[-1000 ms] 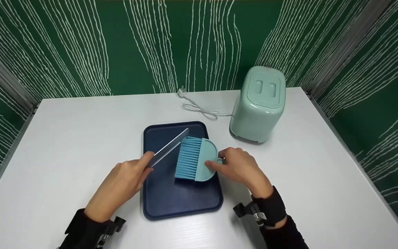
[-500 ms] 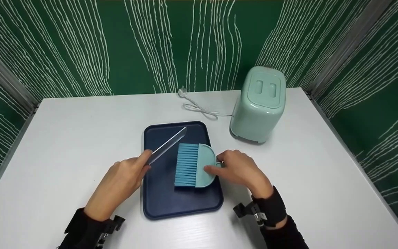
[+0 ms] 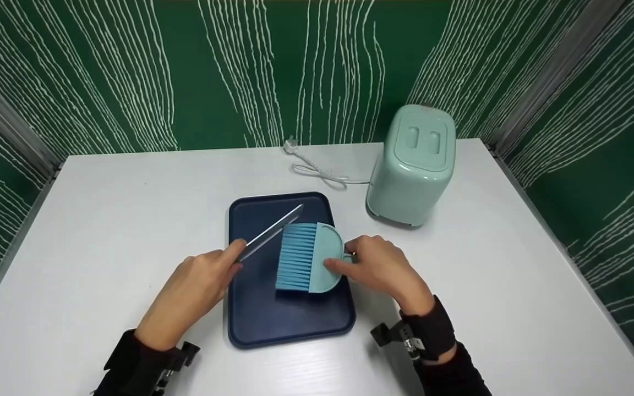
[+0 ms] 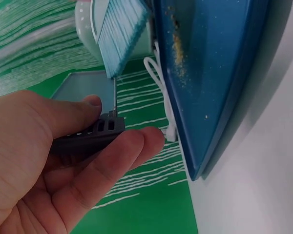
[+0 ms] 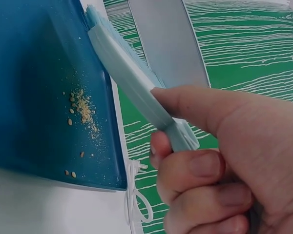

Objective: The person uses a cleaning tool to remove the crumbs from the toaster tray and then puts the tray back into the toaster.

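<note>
In the head view my left hand (image 3: 193, 289) pinches the dark slotted handle (image 4: 90, 134) of a broad, flat metal blade (image 3: 270, 234), which slants over the tray. A light-blue hand brush (image 3: 296, 257) is gripped by my right hand (image 3: 386, 269); the thumb lies along its back and the fingers curl round the short handle. Its bristles face the blade, close beside it; whether they touch is unclear. Beneath both lies a dark-blue tray (image 3: 273, 322). Yellowish crumbs (image 5: 84, 111) are scattered in it, seen in both wrist views.
A mint-green toaster (image 3: 413, 165) stands at the back right of the white table (image 3: 146, 220). Its bundled white cord (image 3: 320, 173) and plug lie behind the tray. Green walls (image 3: 212, 71) with white streaks enclose the back and sides.
The brush dropped toward me along the tray, then rose partway back. The blade tip shifted slightly left, then right, nearer the bristles. Tray and toaster have stayed put.
</note>
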Demonstrator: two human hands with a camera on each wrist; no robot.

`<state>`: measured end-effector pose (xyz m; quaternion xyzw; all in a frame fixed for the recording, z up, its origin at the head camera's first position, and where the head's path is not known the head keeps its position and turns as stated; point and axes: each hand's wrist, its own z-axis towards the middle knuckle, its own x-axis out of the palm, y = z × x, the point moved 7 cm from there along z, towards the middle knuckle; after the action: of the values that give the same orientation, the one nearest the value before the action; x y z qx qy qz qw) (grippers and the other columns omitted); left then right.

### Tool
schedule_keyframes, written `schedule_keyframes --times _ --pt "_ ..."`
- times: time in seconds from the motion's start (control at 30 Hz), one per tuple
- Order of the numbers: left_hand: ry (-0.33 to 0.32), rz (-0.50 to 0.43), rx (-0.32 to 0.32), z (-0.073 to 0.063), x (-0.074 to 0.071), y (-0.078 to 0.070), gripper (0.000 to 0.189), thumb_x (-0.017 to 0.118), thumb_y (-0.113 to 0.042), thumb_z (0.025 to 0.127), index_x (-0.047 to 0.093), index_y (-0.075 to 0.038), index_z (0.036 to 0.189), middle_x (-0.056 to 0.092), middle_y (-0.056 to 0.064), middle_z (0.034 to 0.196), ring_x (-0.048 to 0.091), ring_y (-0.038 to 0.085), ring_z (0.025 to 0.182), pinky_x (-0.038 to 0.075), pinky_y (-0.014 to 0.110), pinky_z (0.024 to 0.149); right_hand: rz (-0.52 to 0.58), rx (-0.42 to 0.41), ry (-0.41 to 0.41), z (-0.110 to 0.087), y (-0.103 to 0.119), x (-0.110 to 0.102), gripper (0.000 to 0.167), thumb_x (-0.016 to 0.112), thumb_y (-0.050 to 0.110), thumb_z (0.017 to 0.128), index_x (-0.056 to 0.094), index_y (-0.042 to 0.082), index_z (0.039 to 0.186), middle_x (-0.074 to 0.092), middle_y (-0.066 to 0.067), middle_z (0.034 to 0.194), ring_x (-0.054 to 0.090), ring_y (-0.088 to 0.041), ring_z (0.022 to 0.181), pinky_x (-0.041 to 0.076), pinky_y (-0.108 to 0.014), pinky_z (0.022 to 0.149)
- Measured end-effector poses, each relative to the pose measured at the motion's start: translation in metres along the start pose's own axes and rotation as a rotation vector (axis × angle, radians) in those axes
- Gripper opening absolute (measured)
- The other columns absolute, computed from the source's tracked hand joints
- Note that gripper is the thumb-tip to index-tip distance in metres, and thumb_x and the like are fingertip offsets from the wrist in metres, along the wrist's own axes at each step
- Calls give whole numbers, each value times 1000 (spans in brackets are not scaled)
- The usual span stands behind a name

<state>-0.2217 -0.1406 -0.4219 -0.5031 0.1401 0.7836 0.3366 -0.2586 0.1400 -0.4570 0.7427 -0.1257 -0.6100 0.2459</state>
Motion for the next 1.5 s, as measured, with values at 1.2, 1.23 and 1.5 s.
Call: schedule_keyframes --times 1.2,1.23,1.5 --pt "-16 2 -23 0 1 1 39 81 -4 95 53 -5 122 56 0 63 63 16 55 48 27 51 56 65 -109 4 -9 -7 45 75 54 95 61 18 70 39 8 59 46 -13 56 33 -29 55" --pt "-17 2 -23 0 1 1 40 81 -3 95 53 -5 122 56 0 63 63 16 55 48 27 51 51 65 -105 4 -10 -7 46 74 54 95 61 18 69 39 9 59 46 -13 57 33 -29 55" --pt "-25 8 -9 0 0 1 40 81 -2 94 54 -4 123 58 0 64 63 15 55 48 26 50 30 78 -54 6 -12 -2 50 73 55 96 55 19 67 38 8 61 46 -13 59 33 -30 56"
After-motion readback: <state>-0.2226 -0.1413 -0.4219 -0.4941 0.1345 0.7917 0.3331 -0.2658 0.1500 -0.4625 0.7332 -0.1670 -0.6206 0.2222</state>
